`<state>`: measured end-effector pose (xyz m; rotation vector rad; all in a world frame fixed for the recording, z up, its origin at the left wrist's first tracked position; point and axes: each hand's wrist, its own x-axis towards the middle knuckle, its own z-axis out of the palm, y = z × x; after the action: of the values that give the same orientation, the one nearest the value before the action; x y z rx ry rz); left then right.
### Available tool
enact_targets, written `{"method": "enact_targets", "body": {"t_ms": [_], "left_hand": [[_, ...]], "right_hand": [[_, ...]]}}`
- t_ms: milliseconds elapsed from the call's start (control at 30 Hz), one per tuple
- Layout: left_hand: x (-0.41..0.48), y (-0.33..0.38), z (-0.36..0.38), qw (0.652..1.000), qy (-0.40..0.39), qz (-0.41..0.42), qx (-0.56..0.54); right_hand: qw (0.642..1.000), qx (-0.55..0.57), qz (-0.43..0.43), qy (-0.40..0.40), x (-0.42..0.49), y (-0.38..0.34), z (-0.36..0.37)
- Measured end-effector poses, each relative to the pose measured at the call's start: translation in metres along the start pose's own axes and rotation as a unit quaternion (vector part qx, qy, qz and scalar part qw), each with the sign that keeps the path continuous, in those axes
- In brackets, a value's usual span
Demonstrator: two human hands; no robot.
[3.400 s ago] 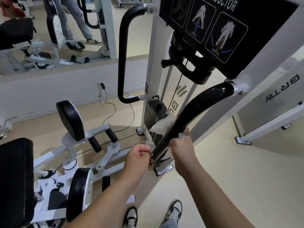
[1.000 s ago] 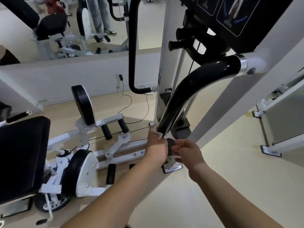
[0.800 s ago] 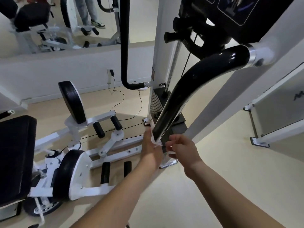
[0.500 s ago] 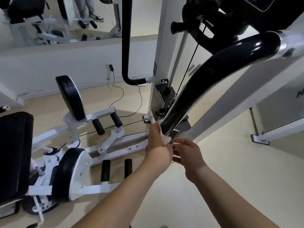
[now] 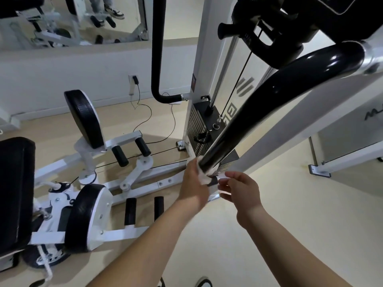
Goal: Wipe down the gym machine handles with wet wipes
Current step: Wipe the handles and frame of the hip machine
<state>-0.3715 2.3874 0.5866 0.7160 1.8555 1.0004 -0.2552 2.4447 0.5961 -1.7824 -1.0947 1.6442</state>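
Head view: left hand [image 5: 193,183], fingers clamped on a white wet wipe [image 5: 204,177] wrapped round the lower end of the glossy black handle [image 5: 269,104]; right hand [image 5: 242,190] just beside, fingers apart, holding nothing. Beige floor [image 5: 290,220]; weight stack [image 5: 199,125] beyond; mirror [image 5: 62,19] far left.

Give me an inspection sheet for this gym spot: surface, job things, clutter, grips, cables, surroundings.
Surface: smooth beige floor.
Job's things: glossy black handle; white wipe wrapped round its lower end; second handle behind, untouched.
Clutter: nothing seen.
Grips (hands): left grip holds the wipe on the handle; right grip beside the handle's end, fingers loosely curled, holding nothing that shows.
Cables: black cord from a wall plug onto the floor; machine cable runs down towards the weight stack.
Surroundings: leg pad, seat, mirror.
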Motion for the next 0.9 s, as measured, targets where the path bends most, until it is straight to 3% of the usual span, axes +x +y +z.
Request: {"method": "enact_targets", "body": {"t_ms": [67,267,400,533,600,667,733,833,900], "left_hand": [[0.004,-0.009,-0.006,1.000,-0.017,-0.012,0.010],[-0.007,0.035,0.004,0.997,0.033,-0.024,-0.068],[-0.003,0.000,-0.007,0.999,-0.025,-0.019,-0.036],[-0.004,0.015,0.001,0.997,0.026,-0.049,-0.053],[-0.013,0.032,0.010,0.977,0.032,-0.057,-0.201],[-0.023,0.044,0.012,0.916,0.025,-0.136,-0.377],[-0.034,0.030,0.012,0.869,0.015,-0.219,-0.444],[-0.054,-0.011,0.019,0.908,0.031,-0.252,-0.332],[-0.057,-0.018,0.011,0.903,0.035,-0.255,-0.343]], "right_hand": [[1.000,-0.006,0.003,-0.007,-0.005,0.001,-0.001],[1.000,0.000,0.021,-0.012,-0.008,0.000,-0.001],[0.999,-0.007,0.033,-0.025,-0.009,0.000,-0.002],[0.998,-0.015,0.036,-0.054,-0.012,-0.004,-0.006],[0.997,-0.003,0.044,-0.067,-0.011,-0.006,-0.005],[0.995,0.004,0.056,-0.079,-0.009,-0.004,-0.004],[0.994,-0.007,0.065,-0.085,-0.011,0.001,-0.002],[0.992,-0.058,0.067,-0.085,-0.021,0.011,-0.010],[0.988,-0.083,0.075,-0.104,-0.022,0.015,-0.018]]}}
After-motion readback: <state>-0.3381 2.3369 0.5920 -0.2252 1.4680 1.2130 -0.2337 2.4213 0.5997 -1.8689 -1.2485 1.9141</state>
